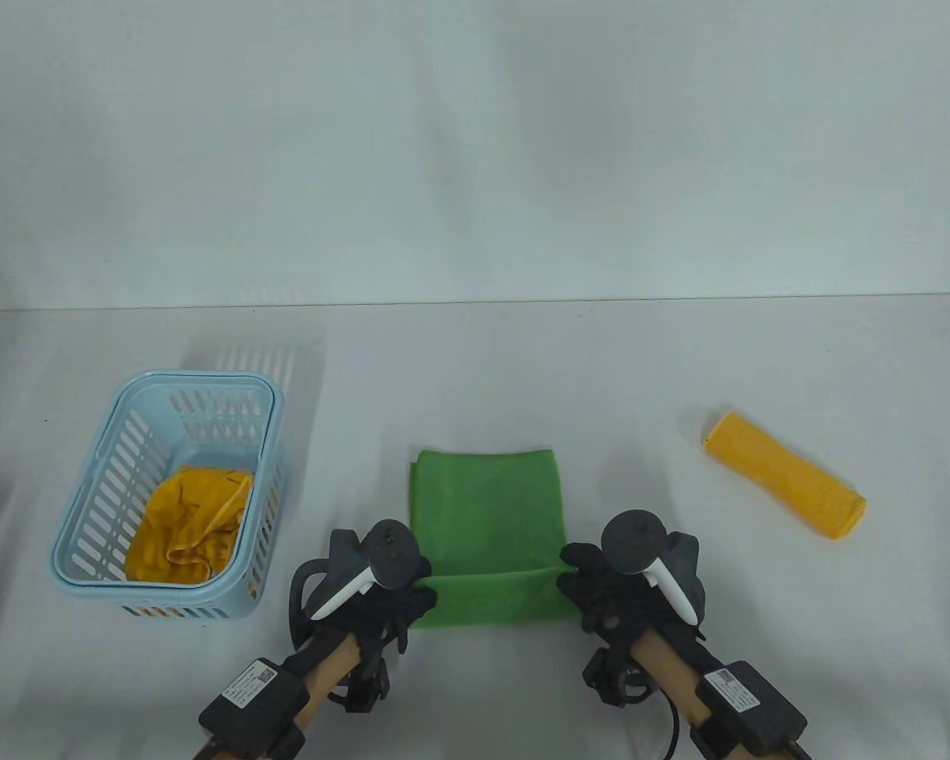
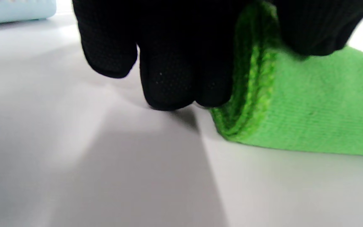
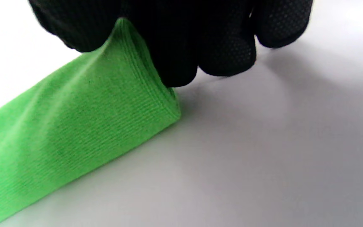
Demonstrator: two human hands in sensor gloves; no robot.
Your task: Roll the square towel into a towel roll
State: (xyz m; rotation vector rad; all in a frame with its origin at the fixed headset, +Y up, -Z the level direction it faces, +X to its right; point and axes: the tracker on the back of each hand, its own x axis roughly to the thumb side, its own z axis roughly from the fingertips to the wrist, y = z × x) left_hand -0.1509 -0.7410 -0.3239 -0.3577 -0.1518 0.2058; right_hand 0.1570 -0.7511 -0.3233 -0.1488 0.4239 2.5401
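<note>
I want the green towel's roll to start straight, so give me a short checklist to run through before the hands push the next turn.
1. Left hand grips the near left end of the green towel: ok, thumb and fingers pinch the fold in the left wrist view.
2. Right hand grips the near right end: ok.
3. Turned-over near edge runs level from hand to hand: ok in the table view.
4. Flat part ahead lies smooth: ok.
5. Roll is tight inside: cannot tell, the fold looks loose at the right end.
6. Path ahead free: ok, the blue basket and the yellow towel roll sit well to the sides.
</note>
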